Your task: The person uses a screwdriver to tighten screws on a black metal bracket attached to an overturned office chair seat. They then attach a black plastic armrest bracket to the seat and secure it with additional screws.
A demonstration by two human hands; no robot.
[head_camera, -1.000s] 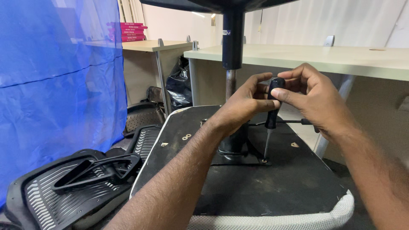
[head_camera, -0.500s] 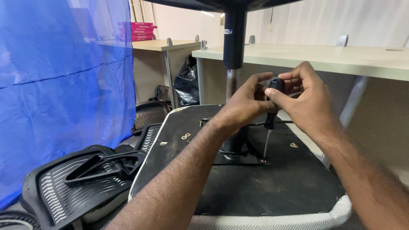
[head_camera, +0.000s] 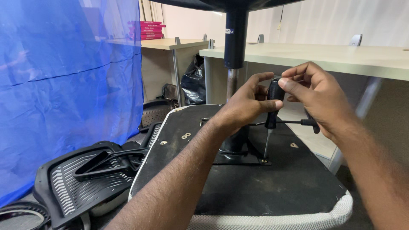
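Note:
An upturned office chair seat (head_camera: 255,187) lies in front of me, black underside up, with its black gas column (head_camera: 235,40) rising from a metal mounting plate (head_camera: 238,159). A black-handled screwdriver (head_camera: 272,106) stands upright with its tip on a screw at the plate's right corner. My left hand (head_camera: 247,106) pinches the handle from the left, and my right hand (head_camera: 313,96) grips its top from the right. A thin black lever (head_camera: 294,122) sticks out to the right behind the screwdriver.
A blue plastic sheet (head_camera: 64,93) hangs on the left. Black mesh chair backs and armrests (head_camera: 93,174) lie on the floor at lower left. Beige desks (head_camera: 324,57) stand behind, with a black bag (head_camera: 194,83) under them and red boxes (head_camera: 147,30) on the far desk.
My fingers have shifted around the screwdriver handle, the left thumb and forefinger opening and regripping. The screwdriver stays on the same screw. The view has moved slightly.

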